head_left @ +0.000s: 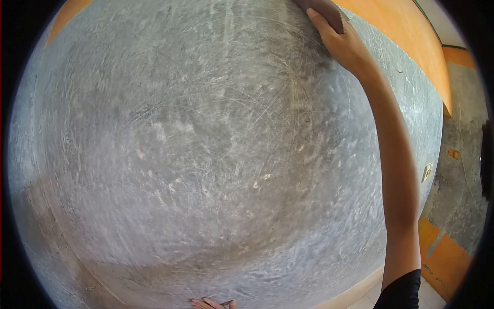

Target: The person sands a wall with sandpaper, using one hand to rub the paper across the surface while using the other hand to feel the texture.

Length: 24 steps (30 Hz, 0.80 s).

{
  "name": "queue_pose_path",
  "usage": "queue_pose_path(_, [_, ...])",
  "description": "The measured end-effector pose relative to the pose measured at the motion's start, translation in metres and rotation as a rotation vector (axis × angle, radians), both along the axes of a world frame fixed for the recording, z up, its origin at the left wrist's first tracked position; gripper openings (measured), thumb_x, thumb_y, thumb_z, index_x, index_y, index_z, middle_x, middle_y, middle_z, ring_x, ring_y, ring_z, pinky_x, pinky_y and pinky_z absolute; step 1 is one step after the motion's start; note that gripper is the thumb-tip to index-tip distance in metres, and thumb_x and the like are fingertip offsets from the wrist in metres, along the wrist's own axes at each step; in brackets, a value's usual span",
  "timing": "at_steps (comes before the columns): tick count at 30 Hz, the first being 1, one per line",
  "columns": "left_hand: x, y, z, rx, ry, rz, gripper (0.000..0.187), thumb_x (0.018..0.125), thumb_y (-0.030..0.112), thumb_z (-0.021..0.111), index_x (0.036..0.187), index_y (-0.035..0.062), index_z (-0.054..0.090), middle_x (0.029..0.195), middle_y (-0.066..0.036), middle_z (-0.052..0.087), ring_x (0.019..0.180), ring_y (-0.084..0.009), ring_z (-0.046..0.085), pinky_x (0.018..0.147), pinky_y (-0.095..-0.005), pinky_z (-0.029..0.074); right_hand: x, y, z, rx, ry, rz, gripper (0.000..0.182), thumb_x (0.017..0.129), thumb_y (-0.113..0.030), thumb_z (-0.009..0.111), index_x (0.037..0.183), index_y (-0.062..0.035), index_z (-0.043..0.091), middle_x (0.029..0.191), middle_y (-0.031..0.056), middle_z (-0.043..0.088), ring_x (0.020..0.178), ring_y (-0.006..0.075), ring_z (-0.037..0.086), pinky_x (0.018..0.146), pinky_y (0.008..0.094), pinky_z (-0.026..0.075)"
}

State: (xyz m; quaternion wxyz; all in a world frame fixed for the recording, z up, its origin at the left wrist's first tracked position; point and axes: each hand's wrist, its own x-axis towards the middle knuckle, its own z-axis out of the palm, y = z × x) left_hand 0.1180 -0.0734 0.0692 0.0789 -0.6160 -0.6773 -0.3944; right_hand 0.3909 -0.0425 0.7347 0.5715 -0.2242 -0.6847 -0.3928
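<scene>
My right hand (pixel 346 45) reaches up to the top of the view, its fingers closed on a brown piece of sandpaper (pixel 329 13) with a jagged edge. The sandpaper lies against the upper part of the grey, scratched wall (pixel 216 144), and my fingertips are partly hidden behind it. At the bottom edge of the view, only the fingers of my left hand (pixel 212 304) show. They are stretched out and apart, close against the lower wall, with nothing seen in them.
An orange painted band (pixel 406 36) runs along the wall's upper right. A socket or switch plate (pixel 427 172) is on the wall at the right, beyond my forearm. Pale floor tiles (pixel 368 301) show at the lower right. A wall corner runs down the left side.
</scene>
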Motion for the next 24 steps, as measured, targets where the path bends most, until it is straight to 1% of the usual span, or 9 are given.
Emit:
queue_pose_path(2, [0.000,0.000,0.002,-0.018,-0.016,0.009,0.109,0.088,0.053,0.055,0.139,-0.0155,-0.013,0.139,-0.044,-0.024,0.130,-0.0608,-0.019,0.101,-0.0709,-0.001,-0.011,-0.007,-0.005,0.008,-0.084,0.031,0.049,0.096,-0.025,0.045,0.137,0.0011,0.036,0.139,0.0227,0.042,0.132,0.0323,0.037,0.109,0.0375,0.028])
queue_pose_path(4, [-0.001,0.000,0.006,0.056,-0.007,-0.018,0.109,0.088,0.056,0.052,0.139,-0.0150,-0.013,0.139,-0.044,-0.024,0.130,-0.0604,-0.019,0.101,-0.0707,-0.004,-0.011,-0.016,-0.001,-0.014,-0.266,0.004,0.050,0.096,-0.024,0.044,0.138,0.0019,0.035,0.139,0.0242,0.041,0.133,0.0338,0.035,0.110,0.0377,0.026])
queue_pose_path(6, [-0.003,0.000,0.006,0.082,0.005,-0.030,0.109,0.088,0.058,0.049,0.139,-0.0147,-0.014,0.139,-0.043,-0.024,0.130,-0.0600,-0.020,0.101,-0.0705,-0.006,-0.014,-0.020,-0.002,-0.062,-0.206,-0.038,0.050,0.096,-0.025,0.043,0.137,0.0025,0.035,0.140,0.0257,0.039,0.133,0.0354,0.034,0.110,0.0382,0.026])
queue_pose_path(8, [-0.002,0.001,0.002,0.066,0.004,-0.021,0.109,0.089,0.060,0.047,0.139,-0.0146,-0.014,0.139,-0.043,-0.025,0.130,-0.0596,-0.021,0.100,-0.0704,-0.008,-0.029,-0.017,-0.002,-0.126,0.081,-0.090,0.050,0.096,-0.025,0.042,0.137,0.0029,0.035,0.140,0.0271,0.038,0.133,0.0370,0.033,0.110,0.0391,0.026])
queue_pose_path(11, [-0.002,0.001,0.005,0.102,0.064,-0.009,0.108,0.089,0.059,0.047,0.139,-0.0151,-0.014,0.139,-0.044,-0.025,0.130,-0.0601,-0.021,0.100,-0.0709,-0.006,-0.031,0.002,0.002,0.058,-0.112,-0.020,0.051,0.096,-0.026,0.041,0.137,0.0037,0.035,0.139,0.0280,0.039,0.132,0.0402,0.033,0.110,0.0402,0.027])
queue_pose_path(14, [-0.004,0.002,-0.007,-0.030,-0.005,-0.015,0.110,0.088,0.058,0.050,0.138,-0.0163,-0.014,0.138,-0.045,-0.024,0.129,-0.0613,-0.019,0.100,-0.0714,-0.005,-0.034,0.019,0.000,0.273,-0.253,-0.196,0.051,0.096,-0.025,0.041,0.137,0.0037,0.035,0.138,0.0285,0.040,0.132,0.0403,0.034,0.109,0.0403,0.027])
queue_pose_path(15, [-0.004,0.000,-0.007,-0.030,0.003,-0.013,0.110,0.088,0.057,0.052,0.138,-0.0168,-0.013,0.138,-0.045,-0.024,0.129,-0.0617,-0.018,0.100,-0.0715,-0.004,-0.043,-0.001,-0.007,0.046,-0.185,-0.040,0.051,0.095,-0.024,0.041,0.137,0.0050,0.035,0.138,0.0287,0.041,0.132,0.0406,0.034,0.110,0.0400,0.026])
queue_pose_path(18, [-0.001,0.005,-0.001,0.002,-0.015,-0.007,0.112,0.086,0.053,0.057,0.137,-0.0179,-0.013,0.138,-0.046,-0.022,0.129,-0.0625,-0.016,0.101,-0.0714,-0.003,-0.061,-0.010,0.001,0.030,-0.111,0.072,0.049,0.095,-0.022,0.042,0.135,0.0059,0.037,0.137,0.0287,0.042,0.131,0.0400,0.036,0.110,0.0406,0.026])
queue_pose_path(24, [-0.002,0.002,-0.004,-0.050,-0.116,-0.056,0.112,0.086,0.050,0.059,0.136,-0.0176,-0.015,0.138,-0.047,-0.021,0.129,-0.0635,-0.015,0.101,-0.0713,-0.002,-0.065,-0.002,0.006,0.089,-0.329,0.057,0.045,0.095,-0.022,0.039,0.129,0.0055,0.044,0.136,0.0274,0.043,0.131,0.0379,0.037,0.110,0.0386,0.027])
